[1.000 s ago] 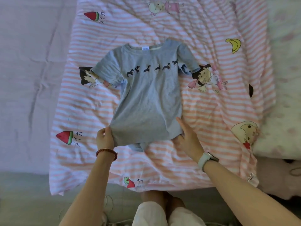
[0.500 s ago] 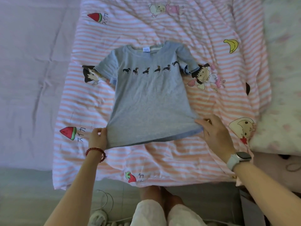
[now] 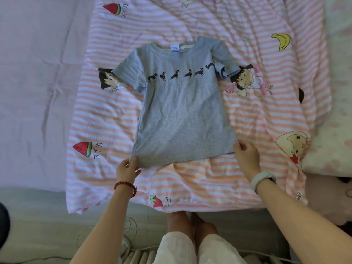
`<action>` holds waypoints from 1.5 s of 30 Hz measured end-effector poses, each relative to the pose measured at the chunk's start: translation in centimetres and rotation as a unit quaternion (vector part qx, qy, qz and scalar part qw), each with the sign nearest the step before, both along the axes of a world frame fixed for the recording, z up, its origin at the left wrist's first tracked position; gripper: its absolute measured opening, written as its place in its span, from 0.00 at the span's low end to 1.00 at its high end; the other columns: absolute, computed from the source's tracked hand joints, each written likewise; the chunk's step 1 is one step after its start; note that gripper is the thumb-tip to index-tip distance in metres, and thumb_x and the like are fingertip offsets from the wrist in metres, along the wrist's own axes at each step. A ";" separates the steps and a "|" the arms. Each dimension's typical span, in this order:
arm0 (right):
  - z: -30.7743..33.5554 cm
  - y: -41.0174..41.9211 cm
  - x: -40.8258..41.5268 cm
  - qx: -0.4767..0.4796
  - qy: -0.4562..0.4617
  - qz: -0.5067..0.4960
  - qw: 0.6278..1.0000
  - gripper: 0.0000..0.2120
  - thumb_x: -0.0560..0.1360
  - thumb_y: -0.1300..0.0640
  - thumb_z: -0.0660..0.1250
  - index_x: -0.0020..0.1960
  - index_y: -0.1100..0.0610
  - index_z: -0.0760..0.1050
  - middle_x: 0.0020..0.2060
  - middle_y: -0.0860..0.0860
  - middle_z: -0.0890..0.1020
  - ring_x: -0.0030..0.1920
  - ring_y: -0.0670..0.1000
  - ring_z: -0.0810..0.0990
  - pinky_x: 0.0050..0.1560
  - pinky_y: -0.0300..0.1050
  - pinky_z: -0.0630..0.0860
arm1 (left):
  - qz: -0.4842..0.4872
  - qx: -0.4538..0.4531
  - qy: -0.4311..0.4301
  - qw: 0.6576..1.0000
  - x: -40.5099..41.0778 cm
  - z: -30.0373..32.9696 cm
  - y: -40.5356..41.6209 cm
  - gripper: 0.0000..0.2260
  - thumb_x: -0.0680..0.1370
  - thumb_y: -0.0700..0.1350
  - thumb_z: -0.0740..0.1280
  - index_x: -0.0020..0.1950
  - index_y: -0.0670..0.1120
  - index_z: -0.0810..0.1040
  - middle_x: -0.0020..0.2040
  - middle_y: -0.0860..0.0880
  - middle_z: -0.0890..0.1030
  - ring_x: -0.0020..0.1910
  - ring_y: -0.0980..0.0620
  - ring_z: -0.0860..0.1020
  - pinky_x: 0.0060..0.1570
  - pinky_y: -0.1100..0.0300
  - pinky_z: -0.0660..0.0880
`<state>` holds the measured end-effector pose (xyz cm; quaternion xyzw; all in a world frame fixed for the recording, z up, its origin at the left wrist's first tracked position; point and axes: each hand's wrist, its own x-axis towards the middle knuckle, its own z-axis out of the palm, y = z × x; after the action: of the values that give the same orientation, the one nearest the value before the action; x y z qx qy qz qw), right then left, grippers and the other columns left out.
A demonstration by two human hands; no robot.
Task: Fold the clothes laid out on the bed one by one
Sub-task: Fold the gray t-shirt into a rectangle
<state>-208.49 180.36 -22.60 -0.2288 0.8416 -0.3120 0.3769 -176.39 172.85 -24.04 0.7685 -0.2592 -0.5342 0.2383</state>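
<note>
I can make out the katakana スイカ beside a printed watermelon slice (image 3: pixel 83 148) on the striped blanket (image 3: pixel 200 180), and again by a second slice (image 3: pixel 114 8) at the top. The white neck tag (image 3: pixel 175 48) on the grey T-shirt (image 3: pixel 182 115) carries print too small for me to read.

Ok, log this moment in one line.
stage: spreading flat, unfolded | item: grey T-shirt on striped sheet | left hand: pinches hem corner | right hand: pinches opposite corner
</note>
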 end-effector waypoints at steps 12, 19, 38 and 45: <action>0.9 5.3 -0.1 0.025 -0.002 -0.086 0.996 0.04 0.79 0.58 0.59 0.51 0.58 0.71 0.45 0.52 0.76 0.44 0.52 0.76 0.43 0.47 0.74 | -0.015 0.076 -0.069 0.995 0.6 0.4 2.9 0.11 0.79 0.42 0.61 0.57 0.35 0.72 0.38 0.45 0.76 0.36 0.47 0.78 0.39 0.55 0.77; 1.0 4.0 -0.5 0.085 0.137 0.040 0.986 0.13 0.78 0.62 0.58 0.62 0.62 0.71 0.60 0.58 0.72 0.60 0.57 0.71 0.59 0.51 0.69 | -0.198 0.006 -0.293 0.935 -2.1 1.7 1.3 0.18 0.77 0.40 0.62 0.67 0.40 0.67 0.68 0.38 0.66 0.62 0.38 0.68 0.58 0.48 0.66; -2.1 -22.3 -8.2 -0.018 0.100 -0.024 0.995 0.13 0.81 0.54 0.54 0.53 0.64 0.71 0.39 0.55 0.75 0.38 0.54 0.74 0.35 0.44 0.68 | -0.583 -0.220 -0.231 0.747 -22.5 -0.2 -23.5 0.25 0.79 0.52 0.59 0.75 0.50 0.58 0.76 0.46 0.55 0.75 0.47 0.52 0.71 0.46 0.53; -4.4 -26.4 -11.7 -0.022 0.024 -0.157 0.987 0.13 0.78 0.59 0.57 0.35 0.59 0.65 0.29 0.50 0.67 0.30 0.49 0.66 0.33 0.42 0.64 | -0.636 -0.302 -0.264 0.659 -27.4 -1.5 -27.2 0.27 0.79 0.58 0.56 0.76 0.53 0.53 0.77 0.52 0.49 0.76 0.51 0.46 0.71 0.45 0.49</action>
<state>-220.20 154.00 -27.01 -0.1096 0.8688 -0.3804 0.2975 -203.84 145.61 -25.58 0.4108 -0.8839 -0.2225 -0.0195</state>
